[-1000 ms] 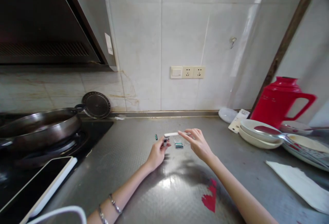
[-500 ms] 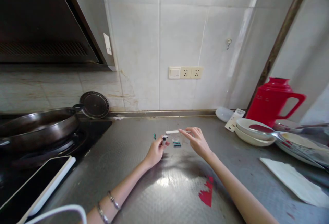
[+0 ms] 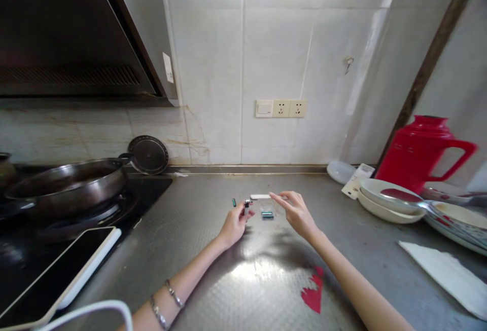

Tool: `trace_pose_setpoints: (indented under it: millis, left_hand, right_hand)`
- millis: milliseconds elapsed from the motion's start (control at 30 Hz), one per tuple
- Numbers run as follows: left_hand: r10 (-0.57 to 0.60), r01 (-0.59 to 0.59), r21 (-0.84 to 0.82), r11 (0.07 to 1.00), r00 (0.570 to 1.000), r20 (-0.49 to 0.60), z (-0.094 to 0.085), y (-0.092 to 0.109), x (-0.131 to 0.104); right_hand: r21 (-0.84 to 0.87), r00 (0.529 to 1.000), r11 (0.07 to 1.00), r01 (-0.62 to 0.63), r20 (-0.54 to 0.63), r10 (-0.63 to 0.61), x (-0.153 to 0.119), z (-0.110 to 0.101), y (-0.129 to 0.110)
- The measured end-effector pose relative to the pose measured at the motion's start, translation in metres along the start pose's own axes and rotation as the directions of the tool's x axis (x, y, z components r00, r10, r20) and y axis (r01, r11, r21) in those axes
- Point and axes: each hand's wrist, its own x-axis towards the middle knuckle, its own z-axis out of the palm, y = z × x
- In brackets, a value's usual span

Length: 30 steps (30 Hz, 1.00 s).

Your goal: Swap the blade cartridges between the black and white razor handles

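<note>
My left hand (image 3: 234,225) is closed around a small upright object (image 3: 247,208) with a dark and silver top and a pale body; its kind is too small to make out. To its right, my right hand (image 3: 299,214) hovers low over the counter with the index finger stretched out. That fingertip is at the right end of a thin white stick-like piece (image 3: 259,196); I cannot tell if it touches. Between the hands sits a small clear plastic case (image 3: 267,215) with teal and dark strips in it. A tiny teal-and-black piece (image 3: 234,202) lies left of my left hand.
A steel pan (image 3: 72,184) sits on the stove at left, with a phone (image 3: 57,275) and white cable (image 3: 102,306) in front. Torn red paper (image 3: 312,290) lies nearer me. At right are stacked bowls (image 3: 391,208), a red thermos (image 3: 414,153) and a white napkin (image 3: 443,275).
The whole scene has shifted slightly right as my head turned a little left. My left hand still grips the small object, and my right index finger remains by the white piece.
</note>
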Motion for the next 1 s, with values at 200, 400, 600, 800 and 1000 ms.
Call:
trace_pose_setpoints:
  millis: [200,400,600,800,1000]
  left_hand:
    - [0.002,-0.002,-0.003,1.0,1.0,0.017,-0.002,0.001,0.001]
    - [0.04,-0.041,0.01,0.999,0.996,0.074,-0.003,-0.004,0.001]
    - [0.073,-0.077,0.05,0.996,0.995,0.072,-0.004,-0.007,0.001]
    - [0.065,-0.069,0.063,0.996,0.995,0.07,-0.006,-0.001,0.002]
    - [0.08,-0.088,0.101,0.991,0.994,0.078,-0.008,-0.001,0.002]
  right_hand:
    - [-0.015,1.0,1.0,0.005,0.012,-0.005,-0.002,0.003,0.003]
    - [-0.075,0.999,0.997,0.012,-0.049,-0.016,0.003,-0.002,-0.005]
    - [-0.109,0.998,0.992,0.059,-0.029,-0.063,0.006,-0.006,-0.005]
    - [-0.118,0.998,0.992,0.044,-0.043,-0.05,0.006,-0.008,-0.003]
    - [-0.097,0.996,0.992,0.084,-0.023,-0.087,0.007,-0.005,-0.005]
